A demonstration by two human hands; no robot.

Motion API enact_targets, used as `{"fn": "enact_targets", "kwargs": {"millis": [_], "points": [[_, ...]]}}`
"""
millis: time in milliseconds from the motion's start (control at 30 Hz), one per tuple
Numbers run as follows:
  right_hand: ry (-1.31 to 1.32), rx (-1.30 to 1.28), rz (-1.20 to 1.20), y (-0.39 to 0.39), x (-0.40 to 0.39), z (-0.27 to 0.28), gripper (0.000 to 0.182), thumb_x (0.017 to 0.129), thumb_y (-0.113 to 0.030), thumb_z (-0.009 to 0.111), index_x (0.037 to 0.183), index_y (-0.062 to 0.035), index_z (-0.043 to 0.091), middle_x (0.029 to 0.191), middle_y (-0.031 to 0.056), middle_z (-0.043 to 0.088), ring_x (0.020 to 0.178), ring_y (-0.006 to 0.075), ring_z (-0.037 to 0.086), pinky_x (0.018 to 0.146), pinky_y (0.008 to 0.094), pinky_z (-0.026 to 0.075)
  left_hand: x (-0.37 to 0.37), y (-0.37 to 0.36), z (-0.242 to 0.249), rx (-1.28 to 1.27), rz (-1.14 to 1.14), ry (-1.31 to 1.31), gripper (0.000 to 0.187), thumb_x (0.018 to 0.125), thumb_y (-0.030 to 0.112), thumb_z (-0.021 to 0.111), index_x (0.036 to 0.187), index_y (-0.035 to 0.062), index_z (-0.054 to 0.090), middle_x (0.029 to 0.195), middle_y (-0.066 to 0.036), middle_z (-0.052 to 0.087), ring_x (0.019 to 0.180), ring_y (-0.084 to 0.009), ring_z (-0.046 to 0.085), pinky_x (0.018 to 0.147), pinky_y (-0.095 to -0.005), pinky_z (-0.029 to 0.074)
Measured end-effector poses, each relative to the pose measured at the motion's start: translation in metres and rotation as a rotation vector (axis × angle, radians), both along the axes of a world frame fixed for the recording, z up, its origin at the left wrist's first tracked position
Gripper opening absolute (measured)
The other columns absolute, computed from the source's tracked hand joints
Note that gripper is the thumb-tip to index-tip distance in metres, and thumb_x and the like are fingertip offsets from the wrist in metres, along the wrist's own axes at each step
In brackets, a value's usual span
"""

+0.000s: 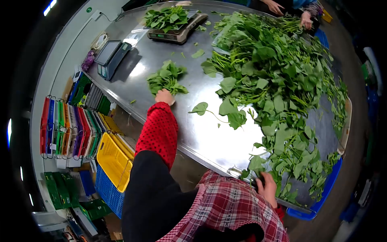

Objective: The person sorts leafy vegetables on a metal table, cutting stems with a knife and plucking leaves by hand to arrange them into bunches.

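My left hand (165,97) reaches out in a red dotted sleeve and touches the stem end of a small bunch of leafy greens (167,77) lying on the metal table (193,135). Its fingers are partly hidden, so their grip is unclear. At the table's near edge, my right hand (267,188) has its thumb and fingers apart, beside the lower end of a large heap of leafy greens (278,72). A dark object lies close to its fingertips, too small to make out. One long-stemmed leaf (199,108) lies between the heap and the bunch.
A scale (177,33) bears more greens at the back; another scale (113,59) stands at the left edge. Yellow (114,161) and blue crates (108,192) stand lower left, near colored racks (68,129). A co-worker's hands (306,20) are at the far right.
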State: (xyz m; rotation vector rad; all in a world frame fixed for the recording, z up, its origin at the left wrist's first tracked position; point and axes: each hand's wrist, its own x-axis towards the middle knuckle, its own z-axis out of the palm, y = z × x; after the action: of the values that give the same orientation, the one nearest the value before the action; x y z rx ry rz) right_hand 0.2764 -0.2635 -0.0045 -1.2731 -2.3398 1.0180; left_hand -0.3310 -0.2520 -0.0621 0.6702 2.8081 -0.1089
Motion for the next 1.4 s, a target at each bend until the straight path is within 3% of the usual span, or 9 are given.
{"fn": "enact_targets", "kwargs": {"millis": [400, 567, 667, 867, 967, 1133, 1233, 1333, 1400], "points": [[-0.079, 0.223, -0.378, -0.036, 0.038, -0.048, 0.019, 0.086, -0.011, 0.064, 0.099, 0.0019, 0.062, 0.085, 0.0178, 0.058, 0.075, 0.0358, 0.058, 0.066, 0.0393, 0.046, 0.055, -0.039, 0.005, 0.648, -0.246, 0.567, 0.053, 0.073, 0.038, 0.071, 0.110, 0.0023, 0.060, 0.112, -0.011, 0.056, 0.106, -0.0321, 0.051, 0.088, -0.0466, 0.039], [-0.131, 0.302, -0.411, -0.040, 0.036, -0.062, 0.017, 0.087, -0.015, 0.064, 0.095, 0.0000, 0.062, 0.083, 0.0177, 0.058, 0.069, 0.0368, 0.057, 0.060, 0.0420, 0.045, 0.013, -0.024, 0.009, 0.710, -0.191, 0.494, 0.038, 0.079, 0.028, 0.065, 0.112, 0.0101, 0.062, 0.095, -0.009, 0.059, 0.096, -0.0305, 0.055, 0.080, -0.0428, 0.045], [-0.143, 0.361, -0.397, -0.039, 0.037, -0.059, 0.018, 0.087, -0.015, 0.064, 0.095, 0.0005, 0.062, 0.081, 0.0170, 0.056, 0.069, 0.0365, 0.056, 0.061, 0.0412, 0.045, -0.005, -0.021, 0.009, 0.500, -0.215, 0.266, 0.020, 0.079, 0.020, 0.063, 0.096, 0.0125, 0.069, 0.087, -0.008, 0.061, 0.081, -0.0305, 0.060, 0.073, -0.0446, 0.049], [-0.111, 0.244, -0.487, -0.034, 0.032, -0.058, 0.023, 0.086, -0.013, 0.062, 0.104, 0.0000, 0.058, 0.088, 0.0169, 0.055, 0.077, 0.0341, 0.055, 0.068, 0.0392, 0.045, 0.003, -0.033, 0.003, 1.030, -0.165, 0.399, 0.011, 0.077, 0.008, 0.065, 0.087, 0.0058, 0.066, 0.086, -0.009, 0.061, 0.070, -0.0247, 0.060, 0.063, -0.0335, 0.048], [-0.105, 0.522, -0.280, 0.009, -0.030, -0.010, 0.024, 0.084, -0.006, 0.064, 0.105, 0.0015, 0.058, 0.087, 0.0155, 0.055, 0.076, 0.0317, 0.056, 0.066, 0.0377, 0.045, 0.015, -0.043, 0.023, 1.261, -0.060, 0.217, 0.011, 0.077, 0.001, 0.064, 0.088, 0.0023, 0.065, 0.088, -0.008, 0.062, 0.067, -0.0169, 0.058, 0.061, -0.0280, 0.046], [-0.021, -0.045, 0.136, 0.079, -0.184, 0.033, 0.027, 0.085, -0.020, 0.067, 0.100, 0.0023, 0.066, 0.088, 0.0165, 0.065, 0.070, 0.0258, 0.062, 0.063, 0.0326, 0.049, 0.056, -0.057, 0.062, 1.417, -0.130, 0.031, 0.012, 0.077, -0.004, 0.063, 0.088, 0.0001, 0.064, 0.095, -0.008, 0.065, 0.066, -0.0085, 0.054, 0.057, -0.0228, 0.045], [0.106, -0.470, 0.308, 0.073, -0.271, 0.024, 0.042, 0.090, -0.030, 0.063, 0.117, 0.0030, 0.060, 0.089, 0.0122, 0.066, 0.078, 0.0179, 0.061, 0.069, 0.0294, 0.050, 0.100, -0.072, 0.063, 1.395, -0.075, -0.482, 0.013, 0.079, -0.004, 0.062, 0.091, 0.0015, 0.066, 0.096, -0.005, 0.066, 0.070, -0.0056, 0.055, 0.061, -0.0210, 0.045], [0.470, -1.106, 0.018, 0.053, -0.317, 0.027, 0.045, 0.098, -0.032, 0.053, 0.125, 0.0033, 0.054, 0.079, 0.0029, 0.058, 0.063, 0.0085, 0.052, 0.056, 0.0215, 0.042, 0.156, -0.079, 0.073, 1.315, -0.145, -0.885, 0.013, 0.082, -0.004, 0.062, 0.092, 0.0013, 0.066, 0.096, -0.005, 0.066, 0.075, -0.0055, 0.057, 0.066, -0.0201, 0.046], [0.550, -1.147, -0.079, 0.050, -0.316, 0.017, 0.035, 0.099, -0.029, 0.050, 0.114, 0.0026, 0.059, 0.073, 0.0019, 0.056, 0.052, 0.0084, 0.046, 0.048, 0.0227, 0.037, 0.178, -0.084, 0.069, 1.353, -0.134, -1.013, 0.013, 0.083, -0.006, 0.058, 0.094, -0.0017, 0.064, 0.106, -0.007, 0.063, 0.085, -0.0062, 0.058, 0.072, -0.0192, 0.046]]}}
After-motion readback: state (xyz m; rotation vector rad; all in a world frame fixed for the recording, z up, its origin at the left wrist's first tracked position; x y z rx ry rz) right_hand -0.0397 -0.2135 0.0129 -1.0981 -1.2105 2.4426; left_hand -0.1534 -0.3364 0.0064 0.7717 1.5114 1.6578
